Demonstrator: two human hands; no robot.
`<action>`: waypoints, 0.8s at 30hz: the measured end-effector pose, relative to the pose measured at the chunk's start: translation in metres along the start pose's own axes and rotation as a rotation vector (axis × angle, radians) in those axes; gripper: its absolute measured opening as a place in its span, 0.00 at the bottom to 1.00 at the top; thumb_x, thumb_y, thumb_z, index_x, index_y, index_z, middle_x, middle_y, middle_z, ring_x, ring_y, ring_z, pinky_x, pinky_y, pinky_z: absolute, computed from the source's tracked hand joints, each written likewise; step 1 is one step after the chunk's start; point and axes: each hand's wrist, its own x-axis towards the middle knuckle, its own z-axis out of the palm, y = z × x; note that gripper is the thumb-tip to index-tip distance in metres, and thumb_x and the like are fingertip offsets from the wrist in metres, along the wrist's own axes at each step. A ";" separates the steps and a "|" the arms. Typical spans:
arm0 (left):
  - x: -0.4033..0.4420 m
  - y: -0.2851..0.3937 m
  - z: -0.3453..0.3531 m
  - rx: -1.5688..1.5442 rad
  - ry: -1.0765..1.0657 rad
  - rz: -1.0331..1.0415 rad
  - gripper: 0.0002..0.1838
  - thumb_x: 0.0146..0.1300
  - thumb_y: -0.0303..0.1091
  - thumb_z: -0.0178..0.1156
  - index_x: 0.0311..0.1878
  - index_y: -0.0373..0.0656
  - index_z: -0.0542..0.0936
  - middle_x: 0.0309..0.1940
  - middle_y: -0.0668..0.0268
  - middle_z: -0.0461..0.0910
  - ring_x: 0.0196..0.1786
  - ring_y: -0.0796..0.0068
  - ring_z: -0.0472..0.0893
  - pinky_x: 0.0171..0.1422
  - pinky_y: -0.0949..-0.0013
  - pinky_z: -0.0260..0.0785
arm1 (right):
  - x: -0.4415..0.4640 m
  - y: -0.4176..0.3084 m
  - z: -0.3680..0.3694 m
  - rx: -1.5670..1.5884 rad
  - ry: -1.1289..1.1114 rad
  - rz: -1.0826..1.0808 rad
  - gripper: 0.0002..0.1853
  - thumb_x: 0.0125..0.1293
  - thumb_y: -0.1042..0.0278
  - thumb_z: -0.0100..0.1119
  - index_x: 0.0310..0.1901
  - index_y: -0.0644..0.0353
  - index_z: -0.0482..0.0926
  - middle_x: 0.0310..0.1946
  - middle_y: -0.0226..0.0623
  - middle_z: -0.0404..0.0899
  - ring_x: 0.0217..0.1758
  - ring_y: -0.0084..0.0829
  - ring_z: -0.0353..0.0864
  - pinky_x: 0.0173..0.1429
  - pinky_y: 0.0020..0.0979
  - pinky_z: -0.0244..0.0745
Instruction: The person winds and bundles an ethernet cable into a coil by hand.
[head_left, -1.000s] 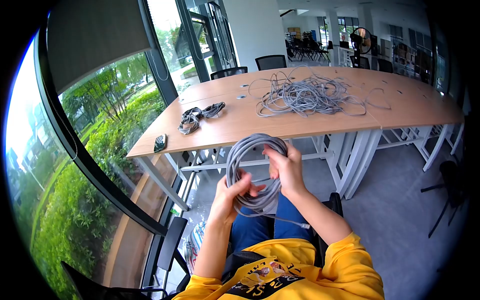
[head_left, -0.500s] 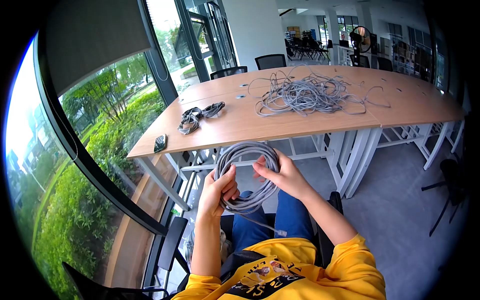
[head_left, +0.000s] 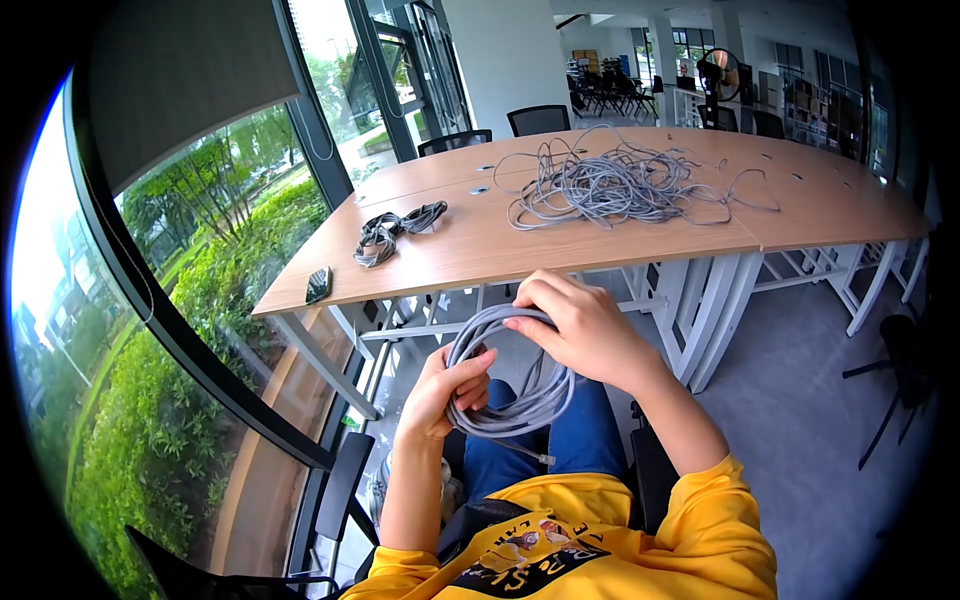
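A grey cable coil [head_left: 515, 417] is held upright over my lap. My left hand [head_left: 447, 392] is wrapped round the coil's left side, thumb across the strands. At the top right of the coil, my right hand [head_left: 575, 325] grips the strands with bent fingers and thumb. One cable end with a clear plug [head_left: 545, 459] hangs below the coil. Beyond my hands, a large loose tangle of grey cable [head_left: 615, 187] lies on the wooden table [head_left: 480, 245]. A smaller tied cable bundle [head_left: 395, 232] rests on the table's left part.
A dark phone-like object [head_left: 318, 285] lies at the table's left corner. White table legs [head_left: 715, 320] stand in front of me. A chair armrest [head_left: 345, 485] is at my left, beside the window. Black chairs [head_left: 540, 120] stand behind the table, and a fan [head_left: 718, 75] is farther back.
My right hand has moved from the coil's right side up to its top and closed there. The coil has shifted and tilted a little, and its hanging plug has moved left.
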 end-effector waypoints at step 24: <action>-0.003 -0.001 0.011 0.111 0.064 0.070 0.12 0.55 0.33 0.55 0.21 0.43 0.63 0.09 0.75 0.57 0.09 0.86 0.56 0.15 0.79 0.51 | -0.002 0.004 0.003 0.544 0.042 0.264 0.05 0.56 0.74 0.52 0.31 0.65 0.68 0.31 0.37 0.73 0.34 0.25 0.75 0.39 0.24 0.69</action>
